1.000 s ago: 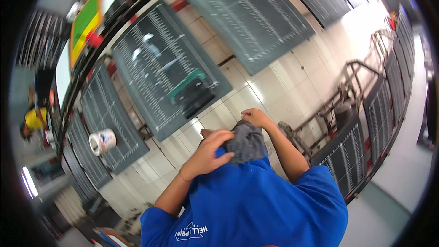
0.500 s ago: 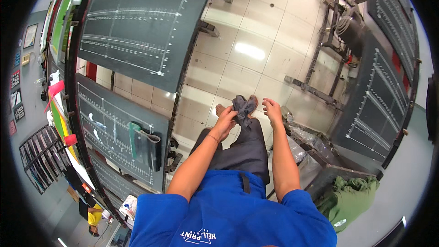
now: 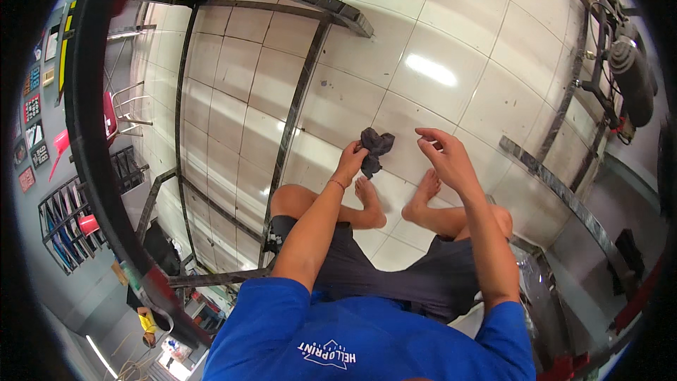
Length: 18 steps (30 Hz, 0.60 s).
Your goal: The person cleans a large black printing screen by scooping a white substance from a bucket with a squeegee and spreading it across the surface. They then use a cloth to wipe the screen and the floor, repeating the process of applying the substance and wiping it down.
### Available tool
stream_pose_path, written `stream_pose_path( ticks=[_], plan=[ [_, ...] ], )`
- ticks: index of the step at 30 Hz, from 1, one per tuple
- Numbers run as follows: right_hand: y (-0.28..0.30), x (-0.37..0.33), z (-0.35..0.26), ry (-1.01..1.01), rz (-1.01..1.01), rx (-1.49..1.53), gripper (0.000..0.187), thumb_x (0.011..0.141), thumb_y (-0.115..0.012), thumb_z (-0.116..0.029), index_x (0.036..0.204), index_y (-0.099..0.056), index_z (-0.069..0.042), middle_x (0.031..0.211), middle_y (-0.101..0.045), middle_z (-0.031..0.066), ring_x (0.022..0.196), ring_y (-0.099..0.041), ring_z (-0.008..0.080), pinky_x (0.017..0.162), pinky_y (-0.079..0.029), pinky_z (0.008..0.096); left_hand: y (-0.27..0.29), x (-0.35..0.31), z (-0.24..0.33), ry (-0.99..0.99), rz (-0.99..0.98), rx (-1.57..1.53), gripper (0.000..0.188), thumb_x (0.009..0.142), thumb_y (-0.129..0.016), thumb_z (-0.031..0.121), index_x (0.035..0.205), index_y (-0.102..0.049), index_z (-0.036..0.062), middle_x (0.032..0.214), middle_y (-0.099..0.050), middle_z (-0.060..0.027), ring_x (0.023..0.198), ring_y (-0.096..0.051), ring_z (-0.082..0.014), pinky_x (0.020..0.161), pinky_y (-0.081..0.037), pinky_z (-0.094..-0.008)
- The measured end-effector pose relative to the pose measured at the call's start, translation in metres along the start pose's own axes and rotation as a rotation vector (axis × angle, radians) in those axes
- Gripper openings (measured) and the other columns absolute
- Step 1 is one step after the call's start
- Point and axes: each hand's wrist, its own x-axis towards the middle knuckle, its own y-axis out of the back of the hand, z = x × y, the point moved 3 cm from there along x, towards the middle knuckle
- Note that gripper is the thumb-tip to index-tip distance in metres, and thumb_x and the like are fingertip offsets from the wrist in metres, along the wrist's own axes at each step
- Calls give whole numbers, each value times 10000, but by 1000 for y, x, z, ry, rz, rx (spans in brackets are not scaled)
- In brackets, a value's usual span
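Note:
A crumpled dark grey cloth [image 3: 376, 147] hangs from my left hand [image 3: 350, 161], low above the tiled floor and just beyond my bare feet. The fingers of that hand are closed on the cloth's left edge. My right hand [image 3: 449, 160] is held to the right of the cloth, apart from it. Its fingers are loosely bent with gaps between them, and nothing shows in them. My knees are bent and spread on either side of my arms.
On the left stands a black metal frame [image 3: 300, 109] with a rail bent by the lens. Another metal bar [image 3: 564, 194] runs along the right, near a dark roll [image 3: 630, 74]. Clear plastic [image 3: 532, 275] lies beside my right knee. A person in yellow [image 3: 147, 321] is far off at lower left.
I have dropped into a low squat, and the dark panels on both sides have gone from view. The cloth stays in my left hand. My right hand's fingers have spread.

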Motion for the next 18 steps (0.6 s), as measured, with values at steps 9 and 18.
stream_pose_path(
  ticks=[9,18],
  plan=[
    [15,49,6,154,-94,-132,296,928,-656,-129,1217,-661,-66,1021,-688,112,825,-642,217,745,-529,324,79,150,22,-382,699,568,461,834,-662,229,1206,-616,-39,1099,-663,-252,1044,-629,-416,918,-498,-462],
    [6,43,-4,249,-148,-298,350,851,-710,-81,1192,-644,-44,966,-658,144,800,-650,284,726,-524,341,102,272,36,-407,930,692,482,899,-605,180,1344,-538,5,1196,-605,-273,1082,-615,-413,953,-505,-467]
  ],
)
